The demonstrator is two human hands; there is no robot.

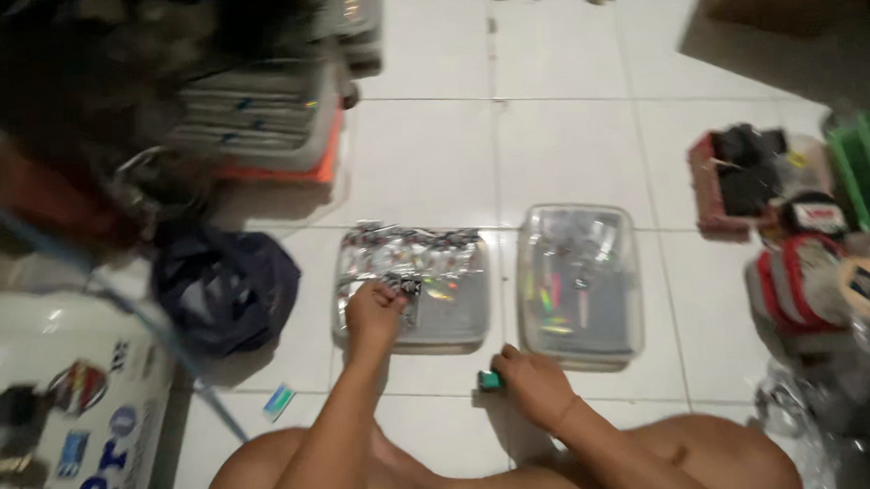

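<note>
Head view: left hand [374, 312] pinches a small dark packet [405, 286] over the clear tray of packets [413, 290] at twelve o'clock. Right hand [531, 378], at four o'clock from it, curls closed around a small green object [490, 380] just before a second clear container [579, 282].

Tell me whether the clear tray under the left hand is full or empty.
Full, or close to it: the clear tray is covered with small shiny packets, and the left hand pinches one. The blur hides what they are.
</note>
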